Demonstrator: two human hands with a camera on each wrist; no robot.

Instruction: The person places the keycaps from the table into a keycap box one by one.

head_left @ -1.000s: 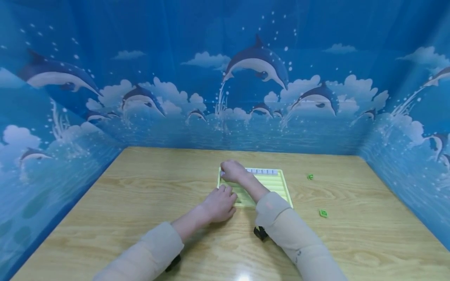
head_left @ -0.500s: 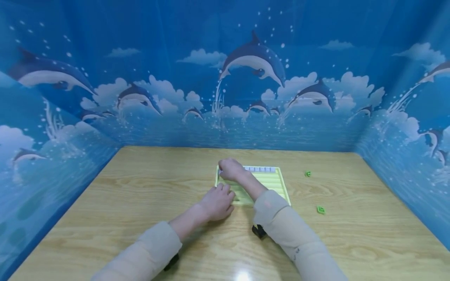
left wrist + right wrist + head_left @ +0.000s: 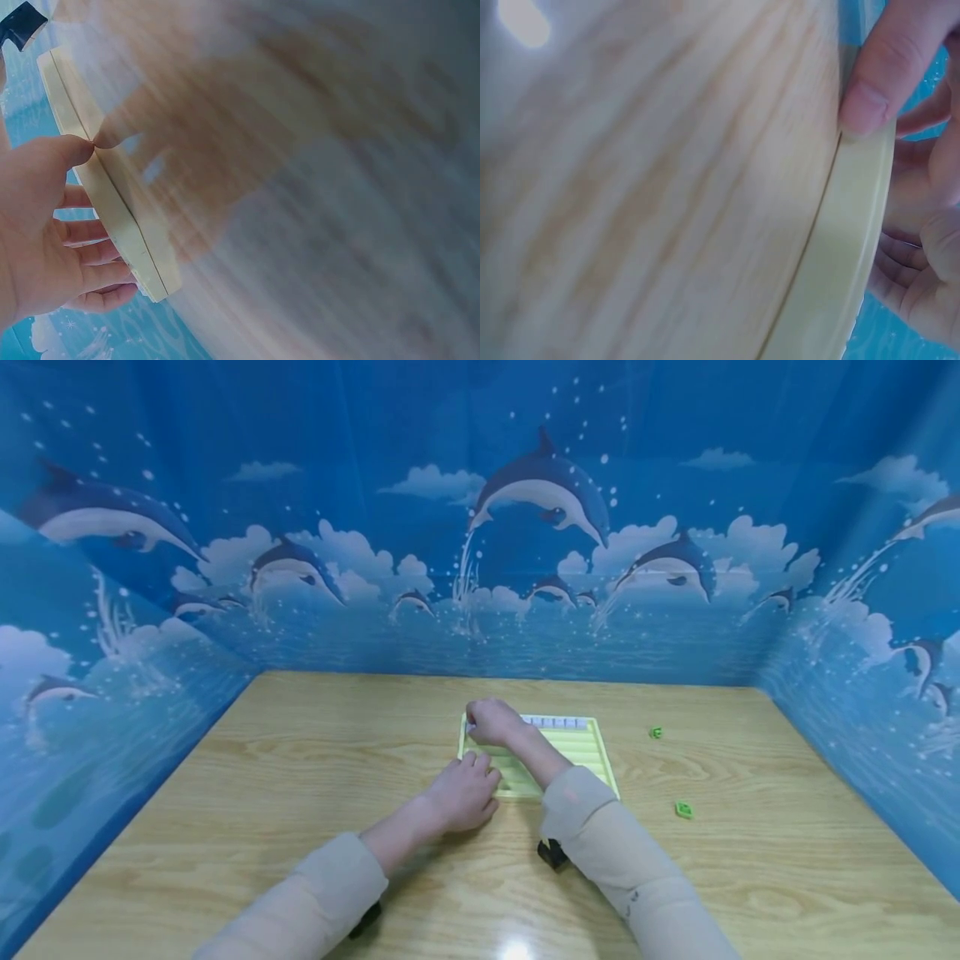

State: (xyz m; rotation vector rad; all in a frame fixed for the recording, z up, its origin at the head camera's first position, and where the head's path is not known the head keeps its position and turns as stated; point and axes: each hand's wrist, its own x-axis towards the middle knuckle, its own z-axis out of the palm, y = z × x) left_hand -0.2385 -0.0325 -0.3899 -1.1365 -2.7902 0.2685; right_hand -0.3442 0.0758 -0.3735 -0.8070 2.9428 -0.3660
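A pale yellow tray (image 3: 581, 752) with ridged rows lies on the table. Small white tiles (image 3: 558, 722) line its far row. My left hand (image 3: 462, 795) is at the tray's near left corner; in the left wrist view its thumb (image 3: 75, 150) is on the outer wall and the fingers reach over the other side. Crossing above the tray, my right hand (image 3: 495, 722) covers the far left corner and the tiles' left end. In the right wrist view its thumb (image 3: 874, 97) presses the tray wall (image 3: 847, 217), with bent fingers behind. Whether it also touches a tile is hidden.
Two small green pieces, one farther back (image 3: 656, 732) and one nearer (image 3: 684, 810), lie right of the tray on the wooden table (image 3: 315, 752). A blue dolphin-print curtain (image 3: 360, 635) encloses the back and sides. Black devices (image 3: 552, 853) sit under the sleeves.
The head view has shifted slightly. Both hands keep their places on the tray, and neither the tiles nor the green pieces have visibly moved.
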